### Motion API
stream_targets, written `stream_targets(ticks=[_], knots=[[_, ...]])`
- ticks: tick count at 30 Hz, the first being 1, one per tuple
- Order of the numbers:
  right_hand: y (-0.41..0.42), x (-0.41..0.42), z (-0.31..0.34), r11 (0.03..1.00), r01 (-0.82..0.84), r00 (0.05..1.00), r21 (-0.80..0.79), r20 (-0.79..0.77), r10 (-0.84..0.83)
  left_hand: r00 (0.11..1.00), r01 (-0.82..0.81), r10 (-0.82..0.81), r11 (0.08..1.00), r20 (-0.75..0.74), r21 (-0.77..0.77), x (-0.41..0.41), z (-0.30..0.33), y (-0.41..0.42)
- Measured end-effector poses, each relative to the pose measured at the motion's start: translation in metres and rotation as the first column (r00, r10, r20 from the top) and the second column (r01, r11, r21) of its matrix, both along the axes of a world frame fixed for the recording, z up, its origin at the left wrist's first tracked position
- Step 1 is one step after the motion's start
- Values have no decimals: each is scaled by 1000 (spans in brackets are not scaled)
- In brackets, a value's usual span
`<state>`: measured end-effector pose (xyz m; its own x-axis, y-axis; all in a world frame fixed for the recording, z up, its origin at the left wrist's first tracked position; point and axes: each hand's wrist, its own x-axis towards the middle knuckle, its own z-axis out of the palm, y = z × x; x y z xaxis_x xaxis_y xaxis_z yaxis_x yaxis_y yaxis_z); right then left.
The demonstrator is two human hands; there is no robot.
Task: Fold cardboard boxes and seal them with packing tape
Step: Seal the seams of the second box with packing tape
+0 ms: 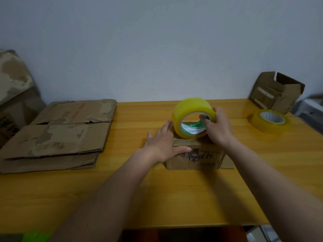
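Note:
A small folded cardboard box (pixel 197 158) with dark print on its front stands in the middle of the wooden table (pixel 157 198). On its top, a thick roll of yellow packing tape (pixel 190 109) stands on edge. My right hand (pixel 218 128) grips the roll from the right, thumb inside its core. My left hand (pixel 162 144) lies flat with straight fingers on the box's left top, thumb along the front edge.
A stack of flattened cardboard boxes (pixel 57 135) covers the table's left side. A second, flatter tape roll (pixel 270 120) lies at the right. Behind it an open box (pixel 276 92) leans by the wall. Another worn box (pixel 14 95) stands at far left.

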<state>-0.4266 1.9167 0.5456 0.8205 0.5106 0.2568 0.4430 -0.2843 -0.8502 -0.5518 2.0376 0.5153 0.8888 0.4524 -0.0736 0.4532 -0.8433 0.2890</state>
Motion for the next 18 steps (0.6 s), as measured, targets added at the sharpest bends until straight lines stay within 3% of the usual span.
stream_targets(ticks=[6,12,15,18], knots=[[-31,23,16,989,63,981,-132,189,-37,997,-9,10,1000,-72,19,0,4,-3],[-34,23,1,995,96,994,35,-65,-93,987,-21,35,996,-160,89,9,17,-5],[-33,26,-5,995,83,992,52,-98,-78,990,-6,30,984,-136,177,24,26,-15],[-32,30,-6,994,68,994,80,-90,-61,997,62,-54,984,-55,165,34,16,-24]])
